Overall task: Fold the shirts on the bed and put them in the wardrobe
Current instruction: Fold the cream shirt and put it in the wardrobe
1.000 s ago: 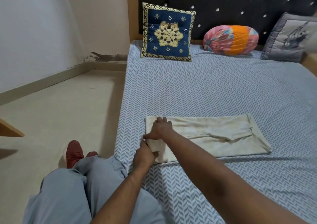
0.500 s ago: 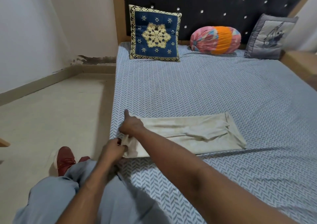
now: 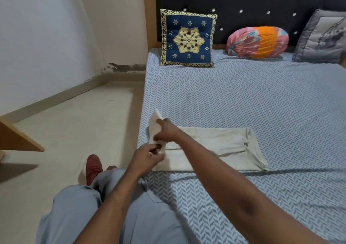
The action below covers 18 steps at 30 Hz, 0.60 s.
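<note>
A cream shirt (image 3: 215, 146), folded into a long strip, lies across the near left part of the bed (image 3: 262, 103). Its left end is lifted off the sheet and stands up. My right hand (image 3: 166, 129) pinches the far corner of that raised end. My left hand (image 3: 146, 155) grips the near corner of the same end, close to the bed's edge. The rest of the strip lies flat, stretching to the right.
A blue embroidered cushion (image 3: 188, 38), a pink-orange bolster (image 3: 257, 42) and a grey pillow (image 3: 322, 38) lean on the dark headboard. Bare floor (image 3: 78, 124) runs left of the bed. A wooden edge (image 3: 16, 139) juts in at far left. My knees and red shoe (image 3: 92, 167) are below.
Both hands took hold of the shirt's left end and raised it off the sheet; before, it lay flat under my hands. The camera view shifted slightly.
</note>
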Available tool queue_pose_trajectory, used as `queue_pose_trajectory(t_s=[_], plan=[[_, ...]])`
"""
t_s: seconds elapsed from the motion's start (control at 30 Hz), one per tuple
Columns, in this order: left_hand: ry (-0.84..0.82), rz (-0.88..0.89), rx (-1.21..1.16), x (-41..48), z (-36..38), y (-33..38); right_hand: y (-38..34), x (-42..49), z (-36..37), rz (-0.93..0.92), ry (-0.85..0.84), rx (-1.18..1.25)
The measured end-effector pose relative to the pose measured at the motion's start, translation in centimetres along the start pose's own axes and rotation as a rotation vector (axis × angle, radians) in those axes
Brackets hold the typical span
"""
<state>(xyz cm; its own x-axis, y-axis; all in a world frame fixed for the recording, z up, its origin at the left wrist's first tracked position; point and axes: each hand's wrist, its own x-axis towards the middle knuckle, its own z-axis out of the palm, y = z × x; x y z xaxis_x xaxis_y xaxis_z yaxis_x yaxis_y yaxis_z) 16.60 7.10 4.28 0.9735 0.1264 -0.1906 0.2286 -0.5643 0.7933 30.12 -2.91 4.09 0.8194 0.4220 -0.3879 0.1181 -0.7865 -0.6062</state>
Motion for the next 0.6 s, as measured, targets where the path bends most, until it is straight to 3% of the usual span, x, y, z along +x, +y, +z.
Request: queue_pose_trajectory(t_s=[0.1, 0.23, 0.4, 0.6], plan=[[-0.067, -0.043, -0.108, 1.1, 3.0, 0.2, 6.5, -2.7, -3.9, -0.017, 0.07, 0.161], [-0.021, -0.037, 0.122, 2.6, 6.1, -0.4, 14.9, -7.1, -8.8, 0.085, 0.117, 0.545], [-0.213, -0.01, 0.183, 3.2, 10.0, -1.3, 22.5, -10.7, -13.1, 0.292, 0.154, 0.524], [-0.29, 0.061, 0.208, 3.8, 13.0, 0.7, 27.9, -12.8, -14.8, 0.427, 0.208, 0.547]])
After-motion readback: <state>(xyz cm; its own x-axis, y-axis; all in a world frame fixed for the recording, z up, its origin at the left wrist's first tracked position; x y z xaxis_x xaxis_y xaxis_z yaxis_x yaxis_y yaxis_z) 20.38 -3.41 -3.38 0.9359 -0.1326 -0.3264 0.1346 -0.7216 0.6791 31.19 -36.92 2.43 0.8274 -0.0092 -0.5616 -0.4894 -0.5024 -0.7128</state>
